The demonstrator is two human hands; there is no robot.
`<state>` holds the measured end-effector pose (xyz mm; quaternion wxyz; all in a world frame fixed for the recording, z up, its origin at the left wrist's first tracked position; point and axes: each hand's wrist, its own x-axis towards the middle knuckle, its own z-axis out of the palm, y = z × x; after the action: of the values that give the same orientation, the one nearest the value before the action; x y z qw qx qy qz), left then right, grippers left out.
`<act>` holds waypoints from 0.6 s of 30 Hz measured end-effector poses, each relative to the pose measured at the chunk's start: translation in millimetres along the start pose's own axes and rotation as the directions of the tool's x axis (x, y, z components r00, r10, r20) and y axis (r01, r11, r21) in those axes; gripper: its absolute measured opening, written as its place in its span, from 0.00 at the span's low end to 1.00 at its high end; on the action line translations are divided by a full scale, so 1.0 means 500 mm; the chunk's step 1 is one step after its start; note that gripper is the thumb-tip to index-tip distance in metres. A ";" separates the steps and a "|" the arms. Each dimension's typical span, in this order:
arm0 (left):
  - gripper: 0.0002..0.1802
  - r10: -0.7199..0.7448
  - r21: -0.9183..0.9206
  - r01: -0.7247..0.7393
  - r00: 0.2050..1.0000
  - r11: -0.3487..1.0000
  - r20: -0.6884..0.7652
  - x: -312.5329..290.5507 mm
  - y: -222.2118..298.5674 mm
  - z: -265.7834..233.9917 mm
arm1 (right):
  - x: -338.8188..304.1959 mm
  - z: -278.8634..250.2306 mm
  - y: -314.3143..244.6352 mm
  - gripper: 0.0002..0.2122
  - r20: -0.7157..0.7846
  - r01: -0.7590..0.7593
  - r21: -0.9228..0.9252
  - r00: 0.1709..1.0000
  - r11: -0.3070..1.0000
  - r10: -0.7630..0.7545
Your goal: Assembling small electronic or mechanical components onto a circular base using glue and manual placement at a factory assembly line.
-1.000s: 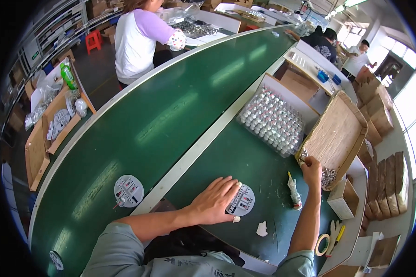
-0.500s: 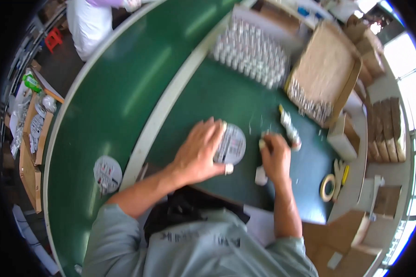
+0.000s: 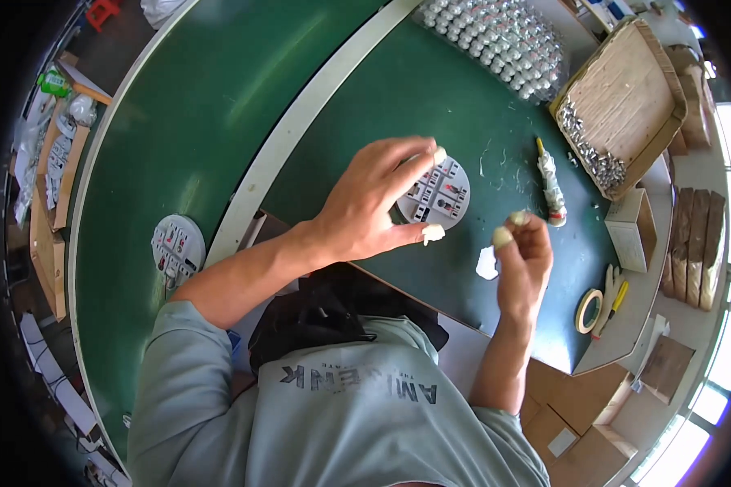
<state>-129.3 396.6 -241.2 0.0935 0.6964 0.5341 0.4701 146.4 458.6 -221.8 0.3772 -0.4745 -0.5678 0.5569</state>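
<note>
A round grey disc (image 3: 453,193) with several small compartments holding dark and red parts lies on the green table. My left hand (image 3: 369,195) reaches over its left side, thumb and fingers spread apart. Pale coverings wrap the thumb tip and a fingertip; whether they touch the disc's rim I cannot tell. To the right of the disc, my right hand (image 3: 525,264) has its covered thumb and index finger drawn together. Anything between them is too small to make out. Beside that hand lies a small white scrap (image 3: 486,264). Beyond it rests a white-wrapped tool (image 3: 551,188) with a yellow tip.
A similar disc (image 3: 178,247) lies on the green surface at left, past a pale rail (image 3: 288,126). Far off are clustered silvery pieces (image 3: 503,40) and a cardboard tray (image 3: 625,77) with small metal parts. A small open box (image 3: 629,231) and tape roll (image 3: 589,311) sit right.
The view has shifted, so the table's things appear elsewhere in it. My left hand stays by the disc, while my right hand is slightly farther from it. The person at far left is mostly out of view.
</note>
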 end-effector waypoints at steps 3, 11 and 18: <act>0.39 0.099 -0.253 -0.072 0.991 0.965 0.094 -0.024 0.030 0.020 | -0.052 0.048 -0.020 0.11 0.082 0.017 0.241 0.996 0.970 -0.038; 0.23 0.106 -0.521 -0.057 0.992 0.852 0.065 -0.047 0.069 0.036 | -0.112 0.100 -0.019 0.13 0.144 -0.086 0.451 0.989 0.889 0.022; 0.13 0.102 -0.541 -0.038 0.991 0.840 0.089 -0.062 0.066 0.058 | -0.136 0.072 0.020 0.13 -0.012 0.047 0.336 0.999 0.941 -0.046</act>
<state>-85.4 367.7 -253.2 0.2978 0.6871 0.3488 0.5635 131.2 382.8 -228.1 0.4670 -0.3908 -0.4746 0.6356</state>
